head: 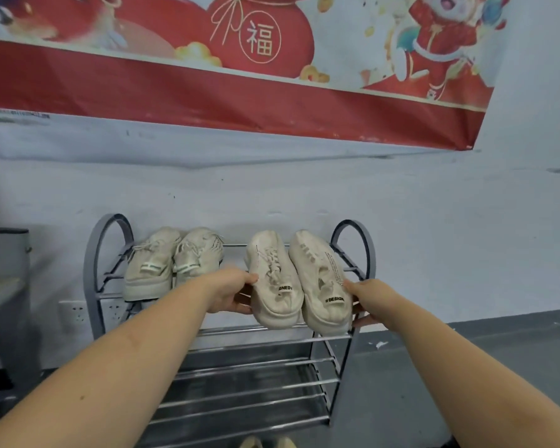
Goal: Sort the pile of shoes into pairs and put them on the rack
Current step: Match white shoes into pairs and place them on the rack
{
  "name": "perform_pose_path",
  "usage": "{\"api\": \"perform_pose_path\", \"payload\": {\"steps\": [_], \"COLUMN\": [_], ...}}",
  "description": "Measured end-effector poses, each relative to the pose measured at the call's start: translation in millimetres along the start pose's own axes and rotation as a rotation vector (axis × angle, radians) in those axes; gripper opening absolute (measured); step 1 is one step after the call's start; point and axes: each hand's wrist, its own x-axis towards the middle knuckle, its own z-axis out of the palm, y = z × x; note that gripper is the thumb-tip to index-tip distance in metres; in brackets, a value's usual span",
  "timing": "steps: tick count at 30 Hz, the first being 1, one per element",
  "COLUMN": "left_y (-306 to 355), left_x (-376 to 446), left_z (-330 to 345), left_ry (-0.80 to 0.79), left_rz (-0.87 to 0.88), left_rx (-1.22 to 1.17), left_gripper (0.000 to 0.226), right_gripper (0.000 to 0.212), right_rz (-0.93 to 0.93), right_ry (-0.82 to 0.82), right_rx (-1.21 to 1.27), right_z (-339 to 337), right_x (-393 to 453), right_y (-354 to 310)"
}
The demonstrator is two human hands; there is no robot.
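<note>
A grey metal shoe rack (353,240) stands against the wall. On the left of its top shelf sits a pair of beige lace-up shoes (172,260), toes to the wall. To their right lie two cream shoes with black lettering on the heel tabs. My left hand (232,291) grips the left cream shoe (274,279) at its left side near the heel. My right hand (370,300) holds the right cream shoe (320,279) at its right side near the heel. Both shoes rest on the top bars, heels toward me.
The rack's lower shelves (249,379) hold no shoes. Two beige shoe tips (269,442) show at the bottom edge. A white cylindrical bin (10,253) and wall sockets (75,313) are at the left. A red banner (207,92) hangs above. Grey floor lies to the right.
</note>
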Motion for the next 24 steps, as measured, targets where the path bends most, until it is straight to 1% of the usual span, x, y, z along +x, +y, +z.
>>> {"api": "perform_pose_path", "payload": {"steps": [5,10,15,20,22,24], "left_y": [29,30,22,19,17,14], "left_x": [39,75,99,108,108,108], "left_z": [-7,-7,-4,-1,0,0], "left_ry": [0.050,0.102,0.137,0.221,0.223,0.228], "left_rz": [0.009,0.000,0.005,0.048,0.059,0.067], "left_rx": [-0.005,-0.025,0.096,0.224,0.250,0.263], "left_gripper": [0.019,0.021,0.026,0.028,0.029,0.027], "right_gripper": [0.033,0.030,0.026,0.023,0.027,0.037], "right_rz": [-0.048,-0.061,-0.061,-0.058,-0.039,-0.015], "right_ry": [0.029,0.058,0.071,0.089,0.105,0.137], "right_rx": [-0.004,-0.036,-0.046,-0.006,-0.002,0.021], "right_z": [7,10,7,6,9,13], "right_x": [51,90,111,121,123,124], "right_y": [-15,-19,-15,-10,-7,-4]}}
